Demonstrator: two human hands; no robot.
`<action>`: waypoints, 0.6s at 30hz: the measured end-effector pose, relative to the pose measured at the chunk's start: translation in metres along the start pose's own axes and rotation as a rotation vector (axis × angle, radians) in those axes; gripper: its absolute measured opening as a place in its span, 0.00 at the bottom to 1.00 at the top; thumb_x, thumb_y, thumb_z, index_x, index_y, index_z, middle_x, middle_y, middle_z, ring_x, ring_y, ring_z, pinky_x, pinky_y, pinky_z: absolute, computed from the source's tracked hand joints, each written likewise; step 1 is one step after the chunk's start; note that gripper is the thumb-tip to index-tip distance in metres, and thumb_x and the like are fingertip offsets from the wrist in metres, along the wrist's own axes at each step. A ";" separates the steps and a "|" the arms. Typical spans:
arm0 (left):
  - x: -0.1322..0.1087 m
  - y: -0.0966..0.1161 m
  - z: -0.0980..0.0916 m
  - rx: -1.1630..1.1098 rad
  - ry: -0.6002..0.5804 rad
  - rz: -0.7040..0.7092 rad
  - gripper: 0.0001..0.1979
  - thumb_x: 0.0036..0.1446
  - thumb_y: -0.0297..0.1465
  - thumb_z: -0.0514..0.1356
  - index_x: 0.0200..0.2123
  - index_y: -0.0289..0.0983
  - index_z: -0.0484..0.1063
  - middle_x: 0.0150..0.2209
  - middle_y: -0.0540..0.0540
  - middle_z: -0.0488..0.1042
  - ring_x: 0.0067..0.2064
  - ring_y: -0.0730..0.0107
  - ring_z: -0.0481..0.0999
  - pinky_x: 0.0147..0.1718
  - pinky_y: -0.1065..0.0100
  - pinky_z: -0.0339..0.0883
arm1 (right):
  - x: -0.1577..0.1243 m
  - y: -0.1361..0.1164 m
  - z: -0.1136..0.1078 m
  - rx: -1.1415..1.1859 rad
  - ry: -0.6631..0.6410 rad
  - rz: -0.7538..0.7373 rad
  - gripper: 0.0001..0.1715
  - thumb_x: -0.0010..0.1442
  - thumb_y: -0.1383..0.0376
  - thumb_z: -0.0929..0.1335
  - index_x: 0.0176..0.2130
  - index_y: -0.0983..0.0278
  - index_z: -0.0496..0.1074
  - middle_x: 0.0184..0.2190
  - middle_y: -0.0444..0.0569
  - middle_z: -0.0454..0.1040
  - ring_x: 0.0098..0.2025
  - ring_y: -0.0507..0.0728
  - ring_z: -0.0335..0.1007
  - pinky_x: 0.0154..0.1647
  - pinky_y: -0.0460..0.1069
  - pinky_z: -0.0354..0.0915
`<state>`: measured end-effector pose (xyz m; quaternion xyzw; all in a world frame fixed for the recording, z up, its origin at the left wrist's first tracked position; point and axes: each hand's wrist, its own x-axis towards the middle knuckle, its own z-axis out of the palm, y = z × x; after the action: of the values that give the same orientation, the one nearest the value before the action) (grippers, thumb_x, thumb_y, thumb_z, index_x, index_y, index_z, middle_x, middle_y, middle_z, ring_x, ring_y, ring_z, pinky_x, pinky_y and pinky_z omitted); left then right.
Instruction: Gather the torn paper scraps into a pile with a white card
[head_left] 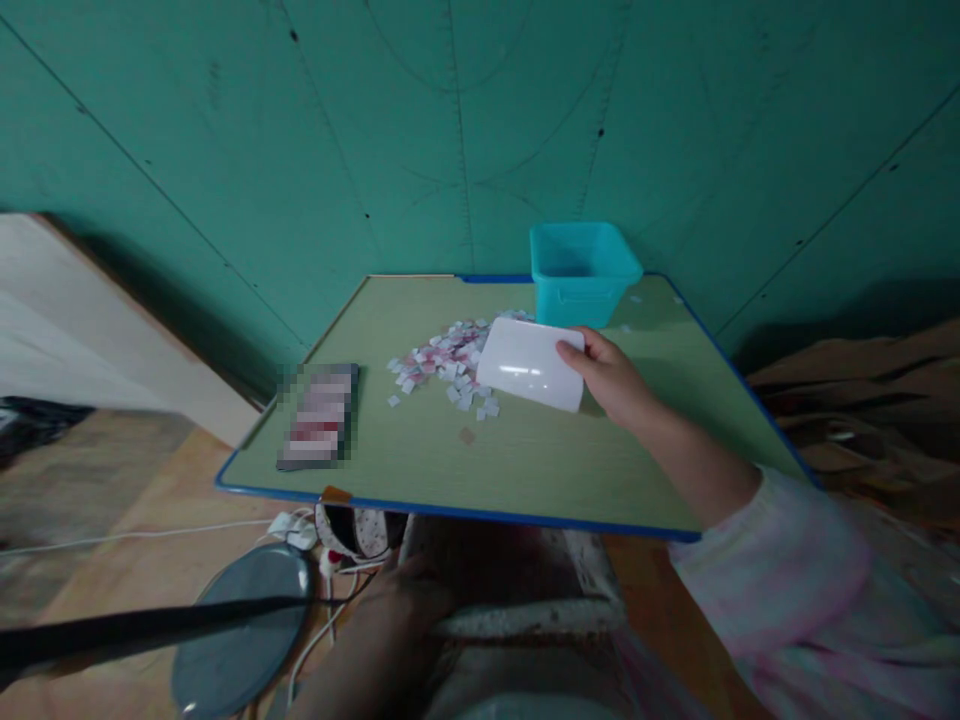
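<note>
My right hand (604,370) pinches the right edge of a glossy white sheet (529,362), thumb on top; whether it is card or plastic I cannot tell. The sheet is tilted and slightly curved over the table, covering the right part of a pile of small white and pinkish square pieces (439,355). Just behind the hand stands a turquoise plastic bin (581,300). My left hand (412,590) is low, below the table's front edge, dark and blurred, near a worn white bar. Its fingers cannot be made out.
A greenish table (420,470) with blue edging stands against a green wall (375,130). A pixelated flat, dark-edged object (319,417) lies at its left. A few loose squares lie beside the bin. Below are a grey round stool top (247,630), white cables and a power strip (292,530).
</note>
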<state>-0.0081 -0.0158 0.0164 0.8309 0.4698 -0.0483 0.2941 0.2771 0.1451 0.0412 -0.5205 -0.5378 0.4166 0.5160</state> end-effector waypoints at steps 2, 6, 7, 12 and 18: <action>0.000 0.000 0.000 -0.004 -0.005 -0.004 0.13 0.58 0.34 0.55 0.45 0.37 0.67 0.46 0.43 0.70 0.41 0.64 0.72 0.38 0.58 0.69 | -0.003 -0.001 0.004 -0.016 -0.037 0.015 0.14 0.50 0.57 0.66 0.35 0.62 0.67 0.29 0.43 0.69 0.30 0.52 0.62 0.30 0.47 0.57; 0.000 0.000 0.001 -0.007 0.002 -0.024 0.13 0.58 0.34 0.54 0.45 0.38 0.68 0.46 0.43 0.70 0.41 0.64 0.72 0.38 0.58 0.69 | -0.006 -0.006 0.004 0.065 -0.077 0.107 0.13 0.47 0.58 0.67 0.32 0.63 0.66 0.25 0.42 0.67 0.25 0.51 0.60 0.26 0.46 0.55; 0.000 0.000 0.002 -0.007 0.008 -0.030 0.13 0.58 0.34 0.54 0.45 0.38 0.68 0.46 0.43 0.70 0.41 0.64 0.72 0.39 0.58 0.69 | -0.006 -0.007 0.003 0.090 -0.066 0.117 0.13 0.46 0.58 0.68 0.32 0.63 0.66 0.25 0.42 0.67 0.25 0.50 0.60 0.25 0.46 0.55; 0.001 -0.002 0.003 0.002 0.056 -0.069 0.12 0.58 0.34 0.54 0.45 0.38 0.68 0.47 0.43 0.70 0.43 0.63 0.72 0.41 0.57 0.68 | -0.007 -0.009 0.000 0.111 -0.043 0.090 0.13 0.46 0.58 0.67 0.31 0.63 0.66 0.24 0.41 0.66 0.24 0.50 0.59 0.24 0.45 0.54; 0.003 -0.001 0.002 -0.003 0.041 -0.008 0.11 0.57 0.35 0.55 0.42 0.38 0.70 0.47 0.44 0.72 0.48 0.60 0.70 0.47 0.52 0.63 | -0.011 -0.008 0.006 -0.033 -0.192 0.025 0.14 0.50 0.56 0.66 0.34 0.63 0.66 0.27 0.43 0.67 0.27 0.51 0.61 0.25 0.46 0.56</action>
<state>-0.0070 -0.0146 0.0134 0.8294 0.4790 -0.0318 0.2856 0.2689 0.1336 0.0466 -0.4933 -0.5852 0.4620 0.4481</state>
